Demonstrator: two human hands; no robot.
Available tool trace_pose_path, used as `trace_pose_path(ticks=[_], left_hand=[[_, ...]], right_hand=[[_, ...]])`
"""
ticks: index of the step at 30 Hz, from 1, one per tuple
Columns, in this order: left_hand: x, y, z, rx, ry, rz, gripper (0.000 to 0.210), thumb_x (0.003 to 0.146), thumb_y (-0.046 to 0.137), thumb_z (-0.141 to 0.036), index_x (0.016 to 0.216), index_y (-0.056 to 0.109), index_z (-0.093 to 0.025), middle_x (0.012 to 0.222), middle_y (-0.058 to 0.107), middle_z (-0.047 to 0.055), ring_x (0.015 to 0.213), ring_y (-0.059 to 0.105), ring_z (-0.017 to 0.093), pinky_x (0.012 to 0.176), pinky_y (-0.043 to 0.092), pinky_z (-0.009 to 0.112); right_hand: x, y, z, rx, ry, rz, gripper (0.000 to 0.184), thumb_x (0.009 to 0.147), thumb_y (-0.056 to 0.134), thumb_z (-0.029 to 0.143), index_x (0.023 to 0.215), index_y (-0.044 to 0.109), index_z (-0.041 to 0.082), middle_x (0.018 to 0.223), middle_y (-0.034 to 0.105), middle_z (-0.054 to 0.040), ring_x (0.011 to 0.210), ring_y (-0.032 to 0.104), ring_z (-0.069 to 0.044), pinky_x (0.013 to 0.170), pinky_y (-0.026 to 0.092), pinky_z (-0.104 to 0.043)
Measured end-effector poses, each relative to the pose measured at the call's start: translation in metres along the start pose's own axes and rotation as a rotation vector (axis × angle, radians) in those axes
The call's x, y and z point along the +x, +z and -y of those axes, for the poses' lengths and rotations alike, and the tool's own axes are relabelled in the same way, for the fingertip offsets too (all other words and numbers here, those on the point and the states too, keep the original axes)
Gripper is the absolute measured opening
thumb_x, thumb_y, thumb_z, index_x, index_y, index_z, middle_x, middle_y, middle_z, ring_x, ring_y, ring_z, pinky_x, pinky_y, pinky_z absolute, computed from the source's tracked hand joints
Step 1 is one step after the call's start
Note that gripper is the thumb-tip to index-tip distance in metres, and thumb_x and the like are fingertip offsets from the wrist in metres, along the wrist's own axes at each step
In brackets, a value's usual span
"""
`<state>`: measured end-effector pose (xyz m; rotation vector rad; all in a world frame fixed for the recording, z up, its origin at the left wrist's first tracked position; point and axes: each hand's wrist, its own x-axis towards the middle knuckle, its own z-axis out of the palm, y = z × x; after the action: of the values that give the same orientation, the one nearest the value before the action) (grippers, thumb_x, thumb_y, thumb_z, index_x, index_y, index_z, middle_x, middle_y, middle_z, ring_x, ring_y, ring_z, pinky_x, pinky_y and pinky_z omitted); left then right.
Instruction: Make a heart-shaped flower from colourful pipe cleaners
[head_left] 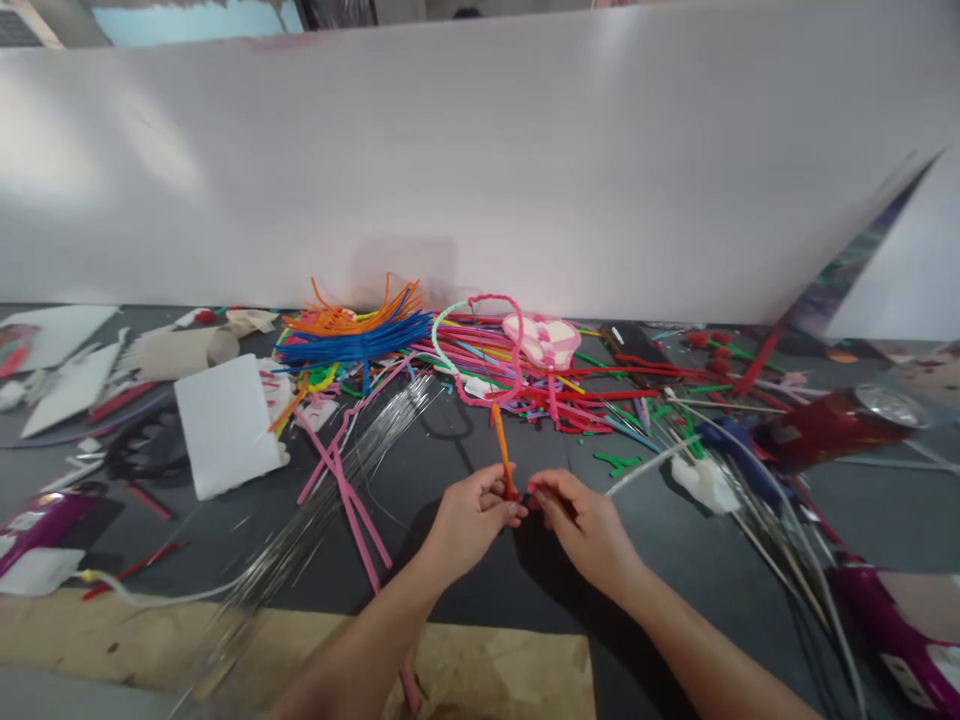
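Note:
My left hand (476, 515) is closed around the lower end of an orange pipe-cleaner stem (502, 440), held upright above the dark table. A bent loop (519, 345) of pink and mint-green pipe cleaner tops the stem, with a thin wire running up its middle. Close beside it, my right hand (581, 520) pinches a small pink piece (532, 489) between thumb and fingers, near the stem's red-tinged lower end. Fingers partly hide that piece, so its kind is unclear. Beyond the loop lie a pile of coloured pipe cleaners (469, 348) and a pink-and-white bow-shaped piece (551, 342).
Blue pipe cleaners (352, 347) lie bundled behind, left of the loop. Thin metal wires (330, 480) and a white card (227, 425) are at left. Rightward are a red can (825, 425) and a purple glue gun (892, 620). A white panel (480, 160) stands behind.

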<state>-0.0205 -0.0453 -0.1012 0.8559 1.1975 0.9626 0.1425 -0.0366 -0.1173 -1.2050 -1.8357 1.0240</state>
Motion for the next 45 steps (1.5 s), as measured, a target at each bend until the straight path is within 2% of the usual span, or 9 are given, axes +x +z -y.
trace_pose_path(ticks=[4, 11, 15, 22, 29, 34, 39, 42, 45], left_hand=[[-0.0002, 0.004, 0.0022, 0.025, -0.045, 0.022, 0.037, 0.065, 0.066, -0.017, 0.101, 0.062, -0.014, 0.073, 0.059, -0.001, 0.068, 0.067, 0.016, 0.06, 0.052, 0.025], [-0.0015, 0.0076, 0.003, 0.027, -0.079, 0.02, 0.04, 0.063, 0.07, -0.02, 0.102, 0.063, -0.014, 0.07, 0.057, -0.002, 0.063, 0.063, 0.013, 0.06, 0.052, 0.024], [-0.0024, 0.0074, 0.0038, 0.023, -0.086, 0.026, 0.044, 0.062, 0.071, -0.021, 0.105, 0.063, -0.014, 0.07, 0.057, -0.003, 0.057, 0.06, 0.01, 0.059, 0.051, 0.024], [-0.0028, 0.0071, 0.0033, -0.015, -0.058, 0.033, 0.045, 0.063, 0.072, -0.025, 0.107, 0.064, -0.016, 0.071, 0.057, -0.003, 0.06, 0.062, 0.012, 0.061, 0.052, 0.026], [-0.0047, 0.0084, -0.0034, -0.035, -0.064, 0.078, 0.044, 0.067, 0.071, -0.031, 0.106, 0.066, -0.013, 0.074, 0.066, 0.002, 0.06, 0.061, 0.011, 0.063, 0.053, 0.027], [-0.0052, 0.0076, -0.0028, -0.079, -0.087, 0.077, 0.041, 0.068, 0.071, -0.032, 0.105, 0.068, -0.016, 0.078, 0.069, 0.003, 0.061, 0.061, 0.011, 0.067, 0.054, 0.028], [-0.0047, 0.0055, -0.0018, -0.181, -0.142, 0.078, 0.036, 0.063, 0.076, -0.026, 0.097, 0.072, -0.015, 0.077, 0.07, 0.005, 0.065, 0.063, 0.013, 0.068, 0.053, 0.028], [-0.0048, 0.0049, -0.003, -0.198, -0.16, 0.065, 0.033, 0.062, 0.077, -0.025, 0.093, 0.073, -0.014, 0.075, 0.07, 0.006, 0.066, 0.064, 0.013, 0.066, 0.053, 0.026], [-0.0053, 0.0049, -0.004, -0.2, -0.167, 0.066, 0.029, 0.063, 0.077, -0.026, 0.089, 0.073, -0.013, 0.073, 0.07, 0.005, 0.064, 0.063, 0.012, 0.063, 0.053, 0.024]], right_hand=[[-0.0017, -0.0075, -0.0041, -0.046, -0.078, -0.013, 0.02, 0.088, 0.043, 0.02, 0.096, 0.061, 0.021, 0.089, 0.069, -0.0039, 0.078, 0.065, -0.015, 0.07, 0.049, -0.023], [-0.0018, -0.0073, -0.0001, -0.077, -0.03, 0.027, 0.014, 0.089, 0.049, 0.023, 0.082, 0.061, 0.021, 0.076, 0.067, -0.0002, 0.068, 0.062, -0.014, 0.066, 0.046, -0.022], [-0.0023, -0.0043, 0.0007, -0.165, -0.079, -0.014, 0.014, 0.088, 0.048, 0.023, 0.08, 0.059, 0.02, 0.074, 0.066, -0.0018, 0.066, 0.061, -0.015, 0.062, 0.045, -0.023], [-0.0024, -0.0021, -0.0005, -0.36, -0.214, -0.077, 0.017, 0.089, 0.046, 0.024, 0.079, 0.059, 0.02, 0.069, 0.066, -0.0023, 0.064, 0.059, -0.015, 0.063, 0.042, -0.025], [-0.0032, -0.0024, -0.0012, -0.425, -0.279, -0.077, 0.018, 0.09, 0.046, 0.022, 0.079, 0.059, 0.019, 0.067, 0.064, -0.0015, 0.062, 0.057, -0.014, 0.063, 0.038, -0.025], [-0.003, -0.0027, -0.0011, -0.428, -0.29, -0.078, 0.019, 0.091, 0.045, 0.023, 0.079, 0.06, 0.02, 0.068, 0.064, -0.0018, 0.063, 0.058, -0.014, 0.063, 0.037, -0.025], [-0.003, -0.003, 0.0003, -0.331, -0.286, -0.074, 0.018, 0.09, 0.046, 0.022, 0.079, 0.06, 0.02, 0.069, 0.064, -0.002, 0.063, 0.057, -0.014, 0.063, 0.039, -0.025], [-0.0029, -0.0035, 0.0028, -0.118, -0.197, -0.027, 0.015, 0.089, 0.046, 0.02, 0.081, 0.059, 0.021, 0.075, 0.063, -0.0025, 0.068, 0.057, -0.014, 0.065, 0.043, -0.024], [-0.0017, -0.0053, 0.0055, 0.103, -0.05, 0.027, 0.014, 0.087, 0.048, 0.02, 0.078, 0.059, 0.02, 0.076, 0.061, -0.0014, 0.07, 0.057, -0.013, 0.066, 0.045, -0.023]])
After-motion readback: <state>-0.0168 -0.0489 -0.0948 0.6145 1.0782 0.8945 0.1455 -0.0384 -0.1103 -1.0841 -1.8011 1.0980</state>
